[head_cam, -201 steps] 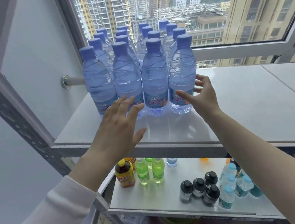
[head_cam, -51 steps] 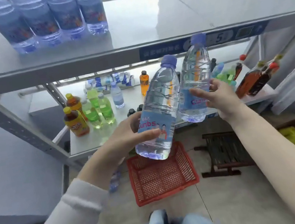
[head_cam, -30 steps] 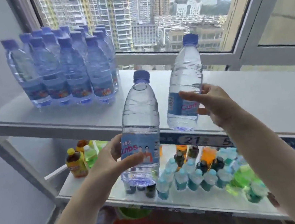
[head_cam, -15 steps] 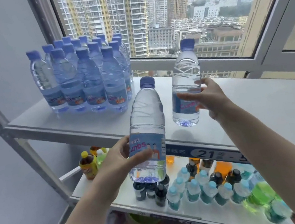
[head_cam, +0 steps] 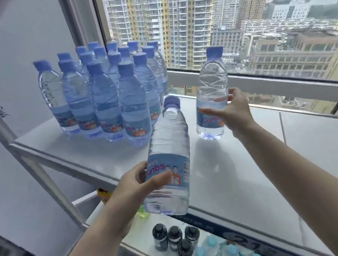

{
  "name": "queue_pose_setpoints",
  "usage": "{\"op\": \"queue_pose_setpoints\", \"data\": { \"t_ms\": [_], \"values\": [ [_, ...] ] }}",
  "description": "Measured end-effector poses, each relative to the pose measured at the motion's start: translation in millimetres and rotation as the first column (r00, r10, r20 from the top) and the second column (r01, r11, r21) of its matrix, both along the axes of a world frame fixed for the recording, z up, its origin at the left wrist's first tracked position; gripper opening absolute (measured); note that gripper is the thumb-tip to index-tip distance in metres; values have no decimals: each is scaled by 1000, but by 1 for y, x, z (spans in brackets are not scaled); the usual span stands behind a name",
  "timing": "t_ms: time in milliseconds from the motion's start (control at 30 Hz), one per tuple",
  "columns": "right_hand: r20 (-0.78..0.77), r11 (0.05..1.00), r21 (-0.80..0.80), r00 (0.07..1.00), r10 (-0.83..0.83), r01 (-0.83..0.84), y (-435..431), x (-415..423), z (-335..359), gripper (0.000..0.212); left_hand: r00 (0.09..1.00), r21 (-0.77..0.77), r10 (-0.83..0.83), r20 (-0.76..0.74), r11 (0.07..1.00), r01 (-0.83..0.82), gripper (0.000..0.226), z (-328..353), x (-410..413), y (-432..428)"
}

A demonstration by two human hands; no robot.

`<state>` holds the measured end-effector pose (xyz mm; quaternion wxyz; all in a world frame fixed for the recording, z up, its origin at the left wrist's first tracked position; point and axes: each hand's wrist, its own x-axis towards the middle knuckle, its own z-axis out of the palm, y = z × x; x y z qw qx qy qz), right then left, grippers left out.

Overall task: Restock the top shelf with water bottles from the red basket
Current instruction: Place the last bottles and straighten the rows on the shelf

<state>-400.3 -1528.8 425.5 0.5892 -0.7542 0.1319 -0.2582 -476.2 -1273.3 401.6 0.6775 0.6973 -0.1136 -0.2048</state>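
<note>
While ribbed & clear, plastic btls (head_cam: 169, 136) in L hand (head_cam: 136, 185), R hand (head_cam: 234, 113)

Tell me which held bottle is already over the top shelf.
The bottle in the right hand, its base low over the top shelf; the bottle in the left hand hangs at the front edge.

We see a clear, blue-capped tilted bottle (head_cam: 169, 162) at centre, before the top shelf (head_cam: 258, 180); an upright bottle (head_cam: 211, 91) right of it; a bottle cluster (head_cam: 106, 106) upper left.
</note>
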Motion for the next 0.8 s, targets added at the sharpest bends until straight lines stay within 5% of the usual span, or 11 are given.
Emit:
{"op": "queue_pose_setpoints", "data": {
  "t_ms": [267,800],
  "values": [
    [-20,991,-134,1000,-23,21,-8,83,-16,79,995,31,92,-29,995,-91,64,2,27,-11],
    [-98,943,-331,992,-73,36,-3,147,-17,98,995,59,96,-34,994,-94,68,-2,49,-21]
  ]
}}
